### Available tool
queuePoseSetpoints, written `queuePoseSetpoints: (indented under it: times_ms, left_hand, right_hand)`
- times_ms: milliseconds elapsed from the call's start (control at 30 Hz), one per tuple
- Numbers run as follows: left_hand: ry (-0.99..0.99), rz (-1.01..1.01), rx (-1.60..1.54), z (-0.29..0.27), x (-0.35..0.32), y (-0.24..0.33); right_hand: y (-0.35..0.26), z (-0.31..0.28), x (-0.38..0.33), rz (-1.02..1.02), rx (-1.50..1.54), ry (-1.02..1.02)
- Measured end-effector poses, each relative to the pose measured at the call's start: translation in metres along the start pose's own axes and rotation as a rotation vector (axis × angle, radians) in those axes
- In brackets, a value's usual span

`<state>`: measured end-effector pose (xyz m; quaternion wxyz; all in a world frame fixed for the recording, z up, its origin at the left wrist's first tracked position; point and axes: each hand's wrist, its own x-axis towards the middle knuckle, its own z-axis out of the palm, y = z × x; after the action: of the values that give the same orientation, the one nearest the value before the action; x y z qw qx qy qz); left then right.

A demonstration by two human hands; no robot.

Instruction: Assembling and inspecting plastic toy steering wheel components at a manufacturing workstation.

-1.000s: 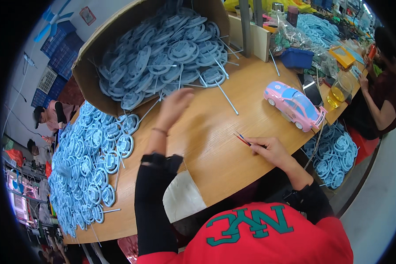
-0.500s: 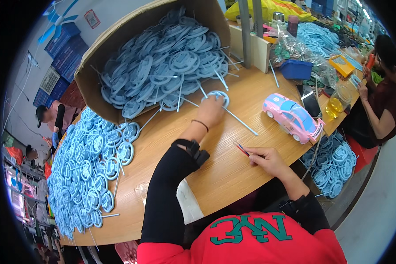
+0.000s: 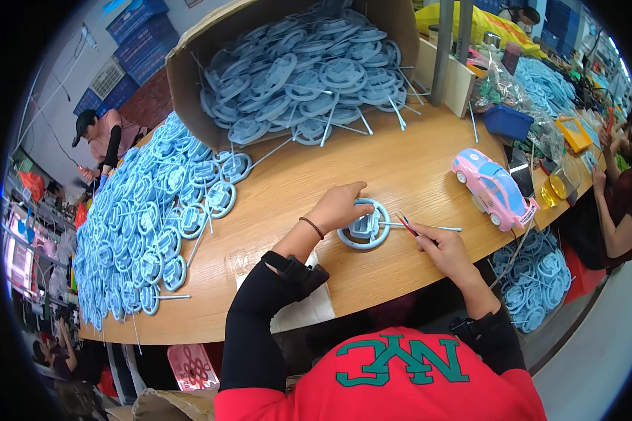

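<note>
A light-blue toy steering wheel (image 3: 382,237) with a long thin stem pointing right lies on the wooden table in front of me. My left hand (image 3: 338,210) is at its upper left rim, thumb on the ring, one finger stretched out beyond it; the other fingers are partly hidden. Just right of the wheel, over the stem, my right hand (image 3: 442,249) pinches a pair of thin red and dark-blue wires (image 3: 407,223), their fine tips pointing toward the wheel. To the right stands a pink toy car (image 3: 491,186) with blue windows.
A cardboard box (image 3: 189,91) full of similar wheels lies open at the back; a big heap of wheels (image 3: 147,224) covers the left side. More wheels (image 3: 534,270) sit low at the right, below the table edge. A blue bin (image 3: 508,123) stands beyond the car. Co-workers sit left and right.
My left hand has drawn one steering wheel from beside the box mouth toward me, near the wires. My right hand still pinches the wires. The whole view has shifted.
</note>
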<state>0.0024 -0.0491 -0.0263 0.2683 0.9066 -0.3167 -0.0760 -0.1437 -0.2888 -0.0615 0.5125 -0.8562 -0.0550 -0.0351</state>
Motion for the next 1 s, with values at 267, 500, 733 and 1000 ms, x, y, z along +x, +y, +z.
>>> queuePoseSetpoints:
  times_ms: [267,500,733,1000]
  left_hand:
    - [-0.029,0.004,-0.107,0.000,-0.032,-0.001]
    - [0.033,-0.178,-0.175,0.000,-0.049,-0.004]
    - [0.252,-0.322,-0.878,0.008,-0.063,-0.011]
    - [0.225,-0.281,-1.253,0.024,-0.064,-0.019]
  right_hand:
    - [-0.008,0.012,0.002,0.013,-0.016,-0.006]
    - [-0.014,0.023,0.005,-0.009,0.087,-0.047]
    - [-0.018,0.025,0.007,-0.172,0.017,-0.020]
    - [-0.039,0.026,0.022,-0.361,-0.388,-0.040]
